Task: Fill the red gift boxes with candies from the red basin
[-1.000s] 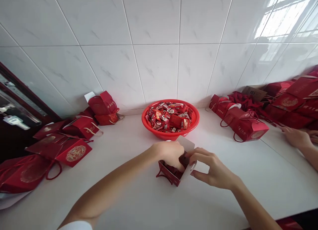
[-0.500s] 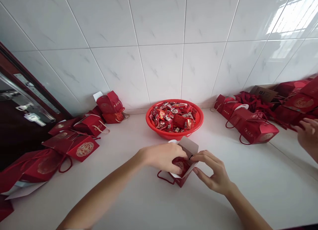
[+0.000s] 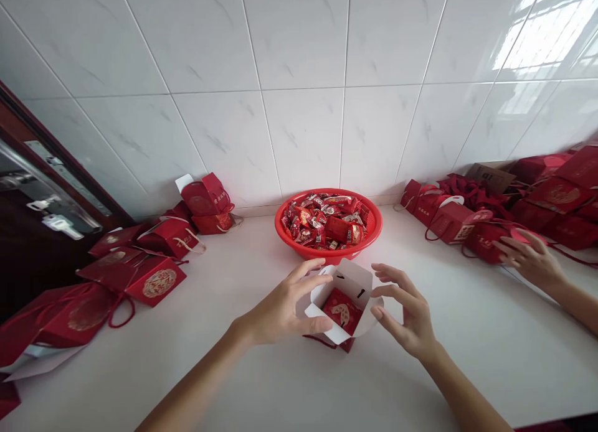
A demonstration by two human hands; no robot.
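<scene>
Between my two hands stands a red gift box (image 3: 367, 276) on the white counter, its white-lined flaps spread upward. Inside it lies a red packet (image 3: 342, 309) with a pale gold print. My left hand (image 3: 292, 304) is at the box's left side, fingers apart, thumb by the near left flap. Curved around the right flap, my right hand (image 3: 405, 310) has its fingers apart too; whether the fingertips touch the flap I cannot tell. Behind the box sits a red plastic basket (image 3: 308, 255) full of wrapped sweets (image 3: 343, 228).
Several red gift boxes (image 3: 156, 282) line the counter's left side by a door with keys (image 3: 60, 223). More red boxes (image 3: 560, 192) are piled at the right. Another person's hand (image 3: 532, 261) touches a red box (image 3: 483, 240) there. A tiled wall (image 3: 303, 133) stands behind.
My left hand has come out of the box and moved to its left side. The flaps now stand wider apart. The other person's hand has moved left onto a box.
</scene>
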